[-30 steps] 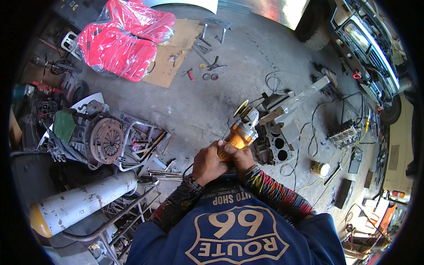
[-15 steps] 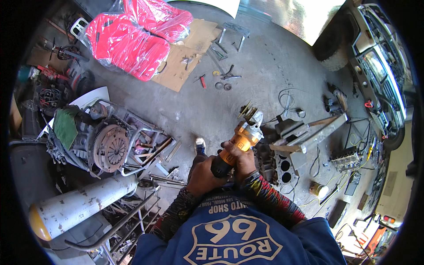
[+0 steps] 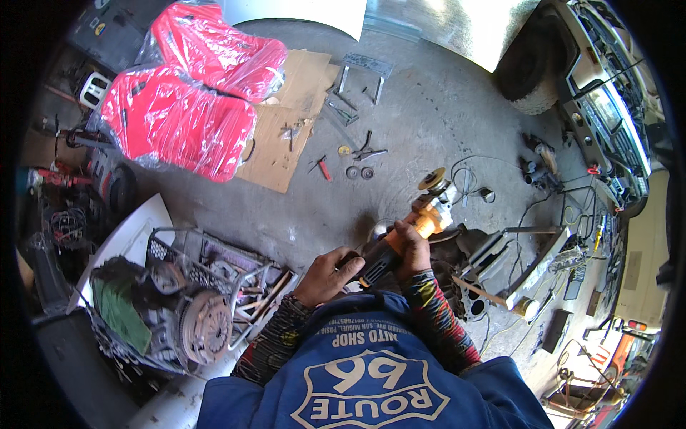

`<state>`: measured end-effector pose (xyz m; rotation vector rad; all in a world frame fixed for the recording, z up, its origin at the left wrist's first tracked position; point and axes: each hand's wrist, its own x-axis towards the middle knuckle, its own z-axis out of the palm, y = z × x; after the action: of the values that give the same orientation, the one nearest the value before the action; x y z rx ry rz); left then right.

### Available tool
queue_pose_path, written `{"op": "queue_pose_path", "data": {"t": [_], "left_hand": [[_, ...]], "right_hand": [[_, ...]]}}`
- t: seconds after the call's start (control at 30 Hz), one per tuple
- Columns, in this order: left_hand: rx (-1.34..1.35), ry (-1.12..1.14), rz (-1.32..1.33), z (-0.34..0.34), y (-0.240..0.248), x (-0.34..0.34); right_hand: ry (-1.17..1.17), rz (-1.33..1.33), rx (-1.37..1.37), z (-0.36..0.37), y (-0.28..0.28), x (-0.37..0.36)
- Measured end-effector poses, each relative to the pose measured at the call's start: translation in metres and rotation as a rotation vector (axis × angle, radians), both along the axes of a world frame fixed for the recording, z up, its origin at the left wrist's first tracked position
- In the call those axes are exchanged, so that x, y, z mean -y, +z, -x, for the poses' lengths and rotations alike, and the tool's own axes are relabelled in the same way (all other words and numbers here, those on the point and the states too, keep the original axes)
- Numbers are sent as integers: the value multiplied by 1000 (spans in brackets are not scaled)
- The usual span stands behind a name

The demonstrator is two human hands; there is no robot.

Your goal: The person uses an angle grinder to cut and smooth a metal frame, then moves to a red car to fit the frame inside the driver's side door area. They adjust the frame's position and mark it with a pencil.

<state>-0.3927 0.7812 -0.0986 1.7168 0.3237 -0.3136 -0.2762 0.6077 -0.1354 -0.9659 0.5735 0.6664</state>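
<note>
My right hand (image 3: 413,250) is wrapped around the body of an orange and black angle grinder (image 3: 427,220), thumb on top. The grinder slants up to the right, its metal head and round yellowish disc (image 3: 431,179) at the far end. My left hand (image 3: 327,277) is beside the black rear end, fingers curled and thumb tip against or very near the casing. What those fingers hold, if anything, is hidden. Beneath the grinder and to its right, dark metal parts (image 3: 468,247) and a metal frame (image 3: 500,247) are partly covered by the tool and my right arm.
Red seats in clear plastic (image 3: 179,118) lie on cardboard (image 3: 286,161) at far left. A clutch and engine assembly (image 3: 204,325) sits near left, beside a wire basket frame (image 3: 214,261). Hand tools (image 3: 364,154) and cables (image 3: 464,161) lie on the concrete. A vehicle (image 3: 607,114) stands at right.
My left hand has slid from around the grinder's rear to its left side. The grinder has moved slightly right and its disc has turned to show more of its face. The view has shifted.
</note>
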Motion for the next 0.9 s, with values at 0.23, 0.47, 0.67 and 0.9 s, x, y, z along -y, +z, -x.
{"op": "queue_pose_path", "data": {"t": [0.23,0.47,0.67,0.9], "left_hand": [[-251,-269,178,-193,-75,-60],[-484,274,416,-366,-236,-134],[-631,568,114,-483,-520,-229],[-392,254,-651,-623,-796,-299]], "right_hand": [[-175,29,27,-180,-73,-42],[-98,163,-107,-337,-197,-83],[-103,241,-235,-395,-366,-110],[-172,211,-294,-415,-519,-112]]}}
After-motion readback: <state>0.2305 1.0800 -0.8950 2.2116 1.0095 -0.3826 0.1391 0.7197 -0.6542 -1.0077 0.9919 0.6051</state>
